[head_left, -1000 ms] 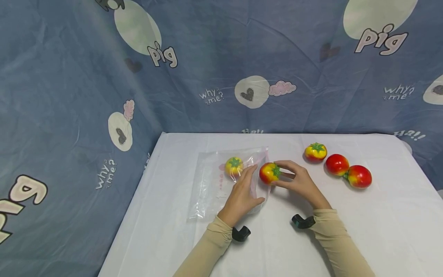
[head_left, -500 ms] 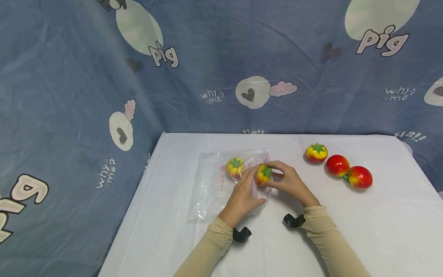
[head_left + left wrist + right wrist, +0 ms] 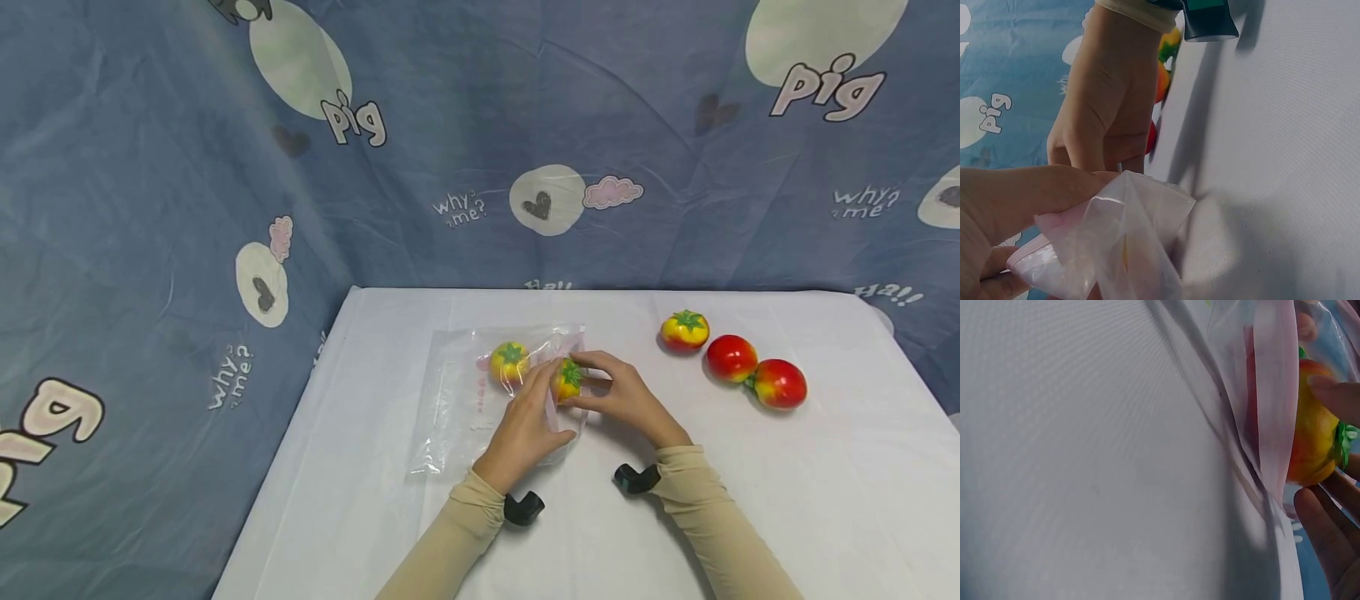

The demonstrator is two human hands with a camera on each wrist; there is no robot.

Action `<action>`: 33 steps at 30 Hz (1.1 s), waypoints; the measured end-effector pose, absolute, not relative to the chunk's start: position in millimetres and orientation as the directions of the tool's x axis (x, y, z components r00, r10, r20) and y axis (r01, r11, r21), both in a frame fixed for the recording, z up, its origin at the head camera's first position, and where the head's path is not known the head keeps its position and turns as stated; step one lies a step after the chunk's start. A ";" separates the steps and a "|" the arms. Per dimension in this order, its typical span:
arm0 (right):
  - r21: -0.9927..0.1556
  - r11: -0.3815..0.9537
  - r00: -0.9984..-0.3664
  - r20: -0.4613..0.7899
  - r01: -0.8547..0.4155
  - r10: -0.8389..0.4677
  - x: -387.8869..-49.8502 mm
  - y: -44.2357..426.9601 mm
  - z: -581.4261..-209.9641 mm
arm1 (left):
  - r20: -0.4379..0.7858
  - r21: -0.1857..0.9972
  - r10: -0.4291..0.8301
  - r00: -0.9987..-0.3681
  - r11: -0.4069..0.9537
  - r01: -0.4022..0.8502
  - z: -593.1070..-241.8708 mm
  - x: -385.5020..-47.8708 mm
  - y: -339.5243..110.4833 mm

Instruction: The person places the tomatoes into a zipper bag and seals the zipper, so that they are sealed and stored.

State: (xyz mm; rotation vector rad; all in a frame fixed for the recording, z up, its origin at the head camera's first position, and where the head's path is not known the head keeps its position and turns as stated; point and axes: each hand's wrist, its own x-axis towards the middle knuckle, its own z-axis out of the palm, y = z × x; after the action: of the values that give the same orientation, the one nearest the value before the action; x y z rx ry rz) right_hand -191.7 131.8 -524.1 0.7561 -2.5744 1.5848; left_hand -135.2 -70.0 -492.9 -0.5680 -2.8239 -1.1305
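Note:
A clear zip bag [image 3: 457,417] with a pink-edged mouth lies flat on the white table. One red-and-yellow toy tomato [image 3: 509,363] with a green leafy top is inside it. My left hand [image 3: 519,429] holds the bag's mouth at its right end, with the film bunched between thumb and fingers in the left wrist view. My right hand [image 3: 628,400] grips a second toy tomato [image 3: 568,382] by thumb and fingertips. This one is at the bag's mouth, partly behind the film [image 3: 1277,394], its leafy top facing the right hand. The left fingers hide part of it in the head view.
Toward the back right of the table [image 3: 750,500] sit a yellow-red toy tomato [image 3: 684,332] and two redder ones, one [image 3: 731,358] touching the other [image 3: 780,384]. A blue printed cloth [image 3: 450,125] hangs behind and to the left.
My right hand has moved left with its tomato, from just outside the bag's mouth to within it. The left hand has stayed on the bag. The three loose tomatoes are unmoved.

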 end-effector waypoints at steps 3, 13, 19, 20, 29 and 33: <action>-0.837 0.364 -0.882 0.260 -0.409 -0.394 -191.6 132.6 -525.0 | 0.177 0.659 0.317 -0.932 0.665 0.352 -493.3 -135.2 -70.1; -0.867 0.328 -0.882 0.225 -0.375 -0.414 -196.7 127.7 -523.2 | 0.188 0.661 0.323 -0.927 0.657 0.363 -494.1 -135.3 -70.6; -0.874 0.284 -0.869 0.253 -0.393 -0.425 -199.6 120.6 -522.7 | 0.199 0.653 0.330 -0.923 0.657 0.376 -493.0 -135.2 -70.1; -0.872 0.281 -0.866 0.260 -0.400 -0.427 -200.1 119.4 -522.8 | 0.201 0.651 0.331 -0.922 0.658 0.378 -492.9 -135.3 -70.0; -0.862 0.304 -0.861 0.248 -0.405 -0.443 -205.6 111.2 -523.9 | 0.198 0.646 0.334 -0.922 0.663 0.379 -493.7 -135.6 -70.4; -0.850 0.327 -0.858 0.243 -0.414 -0.452 -208.2 108.1 -523.6 | 0.191 0.649 0.333 -0.924 0.663 0.373 -493.6 -135.1 -69.9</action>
State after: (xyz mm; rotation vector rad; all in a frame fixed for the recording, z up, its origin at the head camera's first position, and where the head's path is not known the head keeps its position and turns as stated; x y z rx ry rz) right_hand -208.2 108.1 -523.6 0.8453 -2.5898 1.6388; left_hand -135.1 -69.9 -493.6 -0.5973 -2.8140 -1.1171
